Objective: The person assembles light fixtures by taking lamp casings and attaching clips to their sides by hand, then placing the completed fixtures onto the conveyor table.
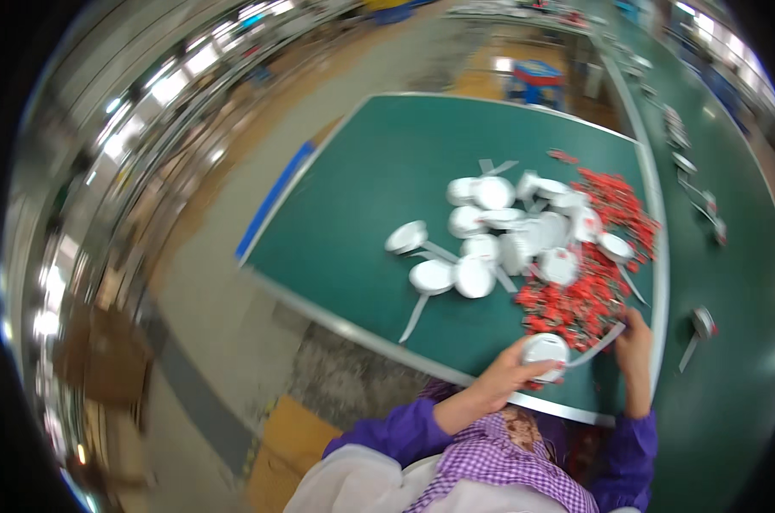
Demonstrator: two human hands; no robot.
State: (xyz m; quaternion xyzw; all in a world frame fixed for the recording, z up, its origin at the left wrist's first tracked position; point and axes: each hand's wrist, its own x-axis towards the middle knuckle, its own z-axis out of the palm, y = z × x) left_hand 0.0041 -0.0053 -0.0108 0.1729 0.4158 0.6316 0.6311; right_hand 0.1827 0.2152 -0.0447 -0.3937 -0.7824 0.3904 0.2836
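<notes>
My left hand [505, 376] grips a round white disc-shaped piece [546, 352] at the table's near edge, its thumb lying across the disc. From this disc a pale flat strap [599, 345] runs to the right, and its far end is pinched in the fingers of my right hand [634, 340]. Just beyond both hands spreads a heap of small red parts [575, 308] with metallic bits among them. Similar white discs [495, 193] with straps lie piled to the left of and partly over the red heap. Blur hides finer detail.
The green tabletop [345, 197] has a pale metal rim. A green conveyor belt [729, 368] runs along the right, carrying more white discs, one [704, 321] near my right arm. Behind the table stands a red and blue box [537, 81]. A brown carton [105, 355] sits at left.
</notes>
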